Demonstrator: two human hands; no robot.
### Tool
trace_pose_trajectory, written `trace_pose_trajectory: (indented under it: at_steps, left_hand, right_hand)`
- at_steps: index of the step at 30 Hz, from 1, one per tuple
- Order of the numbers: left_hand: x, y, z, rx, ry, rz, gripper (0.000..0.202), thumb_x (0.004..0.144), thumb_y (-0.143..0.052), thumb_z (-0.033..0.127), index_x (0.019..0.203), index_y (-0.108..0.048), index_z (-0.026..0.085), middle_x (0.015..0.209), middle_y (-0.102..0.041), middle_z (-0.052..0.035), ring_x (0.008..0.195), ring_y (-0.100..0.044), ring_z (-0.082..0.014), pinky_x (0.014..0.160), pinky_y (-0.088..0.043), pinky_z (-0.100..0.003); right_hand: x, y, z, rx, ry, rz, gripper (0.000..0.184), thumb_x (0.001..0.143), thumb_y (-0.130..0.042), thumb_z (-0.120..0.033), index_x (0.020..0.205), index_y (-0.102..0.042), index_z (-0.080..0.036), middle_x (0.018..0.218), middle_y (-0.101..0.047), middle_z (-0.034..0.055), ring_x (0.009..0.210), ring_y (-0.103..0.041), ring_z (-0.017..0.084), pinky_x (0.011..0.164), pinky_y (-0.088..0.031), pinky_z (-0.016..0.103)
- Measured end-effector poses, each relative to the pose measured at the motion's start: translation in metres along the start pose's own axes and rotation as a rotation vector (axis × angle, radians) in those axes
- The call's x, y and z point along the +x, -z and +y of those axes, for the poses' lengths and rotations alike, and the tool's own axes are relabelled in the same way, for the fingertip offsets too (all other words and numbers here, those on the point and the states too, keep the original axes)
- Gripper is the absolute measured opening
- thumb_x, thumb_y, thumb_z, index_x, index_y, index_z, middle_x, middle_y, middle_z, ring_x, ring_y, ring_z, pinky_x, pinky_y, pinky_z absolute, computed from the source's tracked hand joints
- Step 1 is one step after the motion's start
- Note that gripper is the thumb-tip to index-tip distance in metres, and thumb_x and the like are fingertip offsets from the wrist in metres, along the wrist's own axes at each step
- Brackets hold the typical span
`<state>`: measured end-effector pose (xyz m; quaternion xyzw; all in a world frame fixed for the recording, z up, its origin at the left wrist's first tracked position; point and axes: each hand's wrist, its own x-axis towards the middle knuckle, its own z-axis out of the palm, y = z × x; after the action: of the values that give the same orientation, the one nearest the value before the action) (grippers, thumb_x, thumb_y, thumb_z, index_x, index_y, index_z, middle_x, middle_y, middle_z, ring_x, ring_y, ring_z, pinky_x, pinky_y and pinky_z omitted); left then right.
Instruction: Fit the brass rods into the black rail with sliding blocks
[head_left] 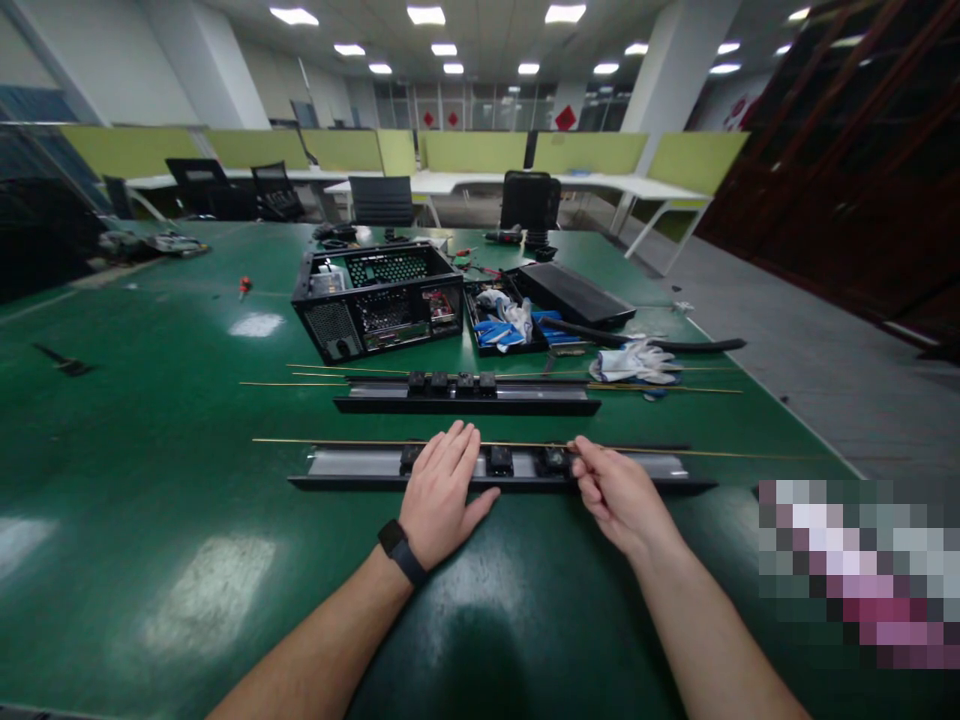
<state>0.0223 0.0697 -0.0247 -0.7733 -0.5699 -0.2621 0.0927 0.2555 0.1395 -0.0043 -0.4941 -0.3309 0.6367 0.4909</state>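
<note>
A long black rail [337, 484] with a pale inner strip lies crosswise in front of me, carrying several small black blocks [500, 459]. Along its far side runs a thin brass-coloured rod [300, 441] that reaches past both ends. My left hand [442, 490], with a dark watch on the wrist, rests flat over the rail and covers part of it; its fingers are stretched out. At the rightmost block, my right hand [615, 490] is closed in a pinch on the rod, its other fingers curled. Farther back lies a second black rail [465, 407] with similar blocks and thin rods.
Behind the rails stand an open black computer case [337, 310] and a black tray [480, 345] with gloves in it. White gloves [637, 362], a black hose [705, 346] and a flat black panel [574, 292] lie right. The green table [150, 450] has its right edge beyond them.
</note>
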Motion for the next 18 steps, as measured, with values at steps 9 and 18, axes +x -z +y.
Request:
trace_pose_trajectory:
  at_steps: [9, 18]
  left_hand:
    - [0.0, 0.0, -0.001, -0.018, -0.008, -0.005, 0.072, 0.09, -0.059, 0.039, 0.151, -0.031, 0.014, 0.15, -0.044, -0.0143, 0.144, -0.034, -0.0304, 0.117, -0.031, -0.05]
    - [-0.001, 0.0, -0.001, -0.013, 0.004, -0.02, 0.069, 0.09, -0.059, 0.04, 0.148, -0.036, 0.012, 0.15, -0.045, -0.0144, 0.144, -0.033, -0.0291, 0.119, -0.029, -0.047]
  right_hand:
    - [0.001, -0.001, -0.001, -0.022, -0.024, -0.026, 0.029, 0.076, -0.077, -0.036, 0.074, -0.056, -0.018, 0.051, -0.05, -0.0038, 0.03, -0.031, 0.004, 0.024, -0.018, 0.014]
    - [0.003, 0.011, -0.007, 0.043, -0.008, 0.078, 0.019, 0.077, -0.075, -0.027, 0.078, -0.06, -0.015, 0.057, -0.053, -0.0029, 0.034, -0.035, 0.004, 0.024, -0.02, 0.013]
